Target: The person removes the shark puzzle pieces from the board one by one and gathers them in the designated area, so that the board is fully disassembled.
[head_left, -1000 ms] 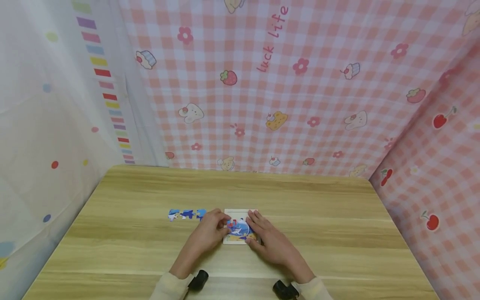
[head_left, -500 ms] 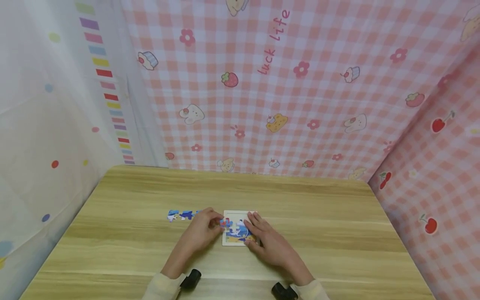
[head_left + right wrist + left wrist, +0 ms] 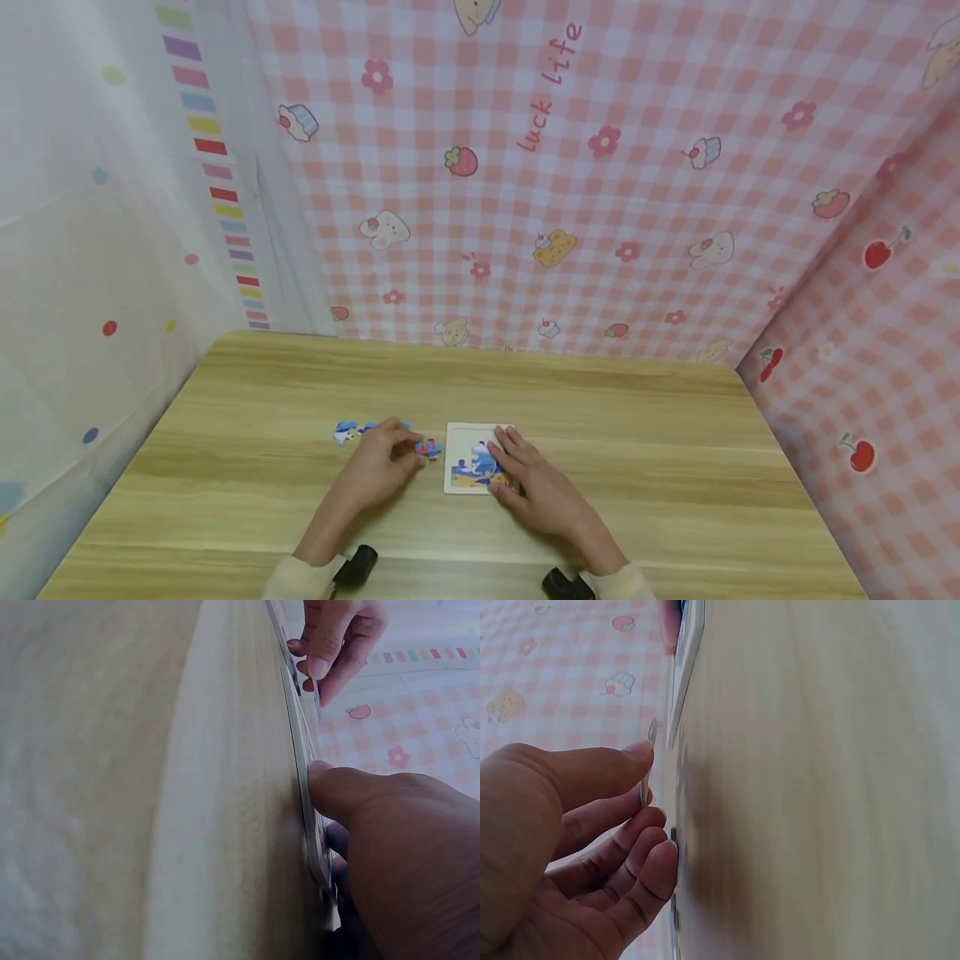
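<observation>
Between thumb and fingertips, my left hand (image 3: 375, 467) pinches a jigsaw piece (image 3: 427, 449) printed in blue and red, just left of the puzzle frame. Edge-on in the left wrist view, the piece (image 3: 653, 729) shows as a thin sliver above the table. The square white puzzle frame (image 3: 461, 435) lies flat with assembled pieces, a sea picture in blue, white and yellow, across its lower and right parts; its upper left shows bare backing. My right hand (image 3: 540, 479) rests over the frame's right side with fingers extended, hiding that edge. The thumb touches the frame's rim (image 3: 298, 742) in the right wrist view.
Several loose blue jigsaw pieces (image 3: 345, 433) lie in a row left of the frame, partly hidden behind my left hand. The wooden table (image 3: 637, 433) reaches back to a pink checked cloth (image 3: 495, 200); a white cloth (image 3: 135, 250) hangs at the left.
My left hand has lifted the blue and red piece out of the frame's upper left and drawn it leftward. The right hand stays on the frame.
</observation>
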Motion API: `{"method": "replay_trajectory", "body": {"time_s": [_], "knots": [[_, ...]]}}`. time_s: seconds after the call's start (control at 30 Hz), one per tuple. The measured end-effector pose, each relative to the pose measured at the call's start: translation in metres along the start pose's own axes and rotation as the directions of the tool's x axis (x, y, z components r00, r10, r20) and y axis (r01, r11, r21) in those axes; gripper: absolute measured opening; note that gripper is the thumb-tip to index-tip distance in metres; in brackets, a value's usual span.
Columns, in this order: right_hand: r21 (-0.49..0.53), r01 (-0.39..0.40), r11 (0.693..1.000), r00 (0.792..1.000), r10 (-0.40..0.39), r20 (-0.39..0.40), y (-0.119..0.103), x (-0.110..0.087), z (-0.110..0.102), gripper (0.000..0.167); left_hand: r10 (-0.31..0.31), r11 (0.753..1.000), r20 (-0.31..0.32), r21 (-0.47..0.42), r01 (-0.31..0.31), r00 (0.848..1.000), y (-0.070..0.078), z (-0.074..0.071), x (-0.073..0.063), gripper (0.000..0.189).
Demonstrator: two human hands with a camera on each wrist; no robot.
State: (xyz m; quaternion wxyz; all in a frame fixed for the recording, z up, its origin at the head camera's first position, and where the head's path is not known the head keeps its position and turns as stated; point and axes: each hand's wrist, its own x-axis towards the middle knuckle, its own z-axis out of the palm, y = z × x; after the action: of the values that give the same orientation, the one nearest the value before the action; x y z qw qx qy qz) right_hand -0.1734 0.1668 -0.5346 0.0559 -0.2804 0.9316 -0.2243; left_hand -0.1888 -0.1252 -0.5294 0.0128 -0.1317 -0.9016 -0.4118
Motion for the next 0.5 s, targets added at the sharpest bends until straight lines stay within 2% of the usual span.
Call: {"method": "replay_trajectory", "body": {"time_s": [0.27, 0.5], "knots": [[-0.008, 0.011, 1.000, 1.000, -0.011, 0.016, -0.002, 0.000, -0.002, 0.061, 0.045, 0.999, -0.046, 0.032, -0.044, 0.998, -0.012, -0.018, -0.008, 0.025], [-0.015, 0.020, 1.000, 0.999, -0.019, 0.038, -0.003, 0.000, -0.003, 0.063, 0.056, 0.998, -0.072, 0.027, -0.054, 0.996, -0.023, -0.033, -0.018, 0.027]]}}
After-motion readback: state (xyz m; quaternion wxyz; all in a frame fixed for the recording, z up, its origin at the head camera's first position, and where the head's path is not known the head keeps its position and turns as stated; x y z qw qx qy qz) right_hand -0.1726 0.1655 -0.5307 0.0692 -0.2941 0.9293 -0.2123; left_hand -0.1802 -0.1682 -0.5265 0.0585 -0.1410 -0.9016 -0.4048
